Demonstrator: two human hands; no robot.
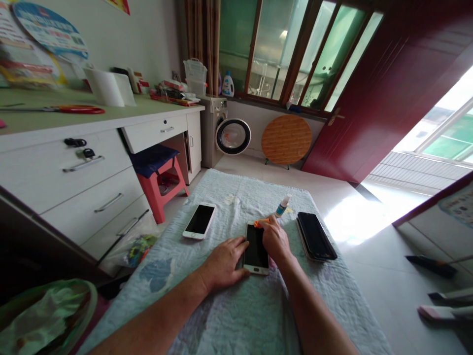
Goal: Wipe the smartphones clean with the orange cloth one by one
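A phone with a dark screen and pale frame [256,251] lies on the cloth-covered table [240,192] between my hands. My left hand [226,262] rests against its left edge, thumb and fingers apart around the side. My right hand [274,238] is closed on a small orange item [261,223], pressed to the upper part of the screen. A white phone [200,221] lies to the left. To the right is a stack of dark devices [316,236]. Just beyond my right hand stands a small spray bottle [283,206], tilted in view.
A pink stool [158,197] and white drawers [74,172] stand at the left. A bin [94,301] is at the lower left. Farther back are a washing machine with its door open [233,136], a round wooden board [286,139] and a red door [354,98].
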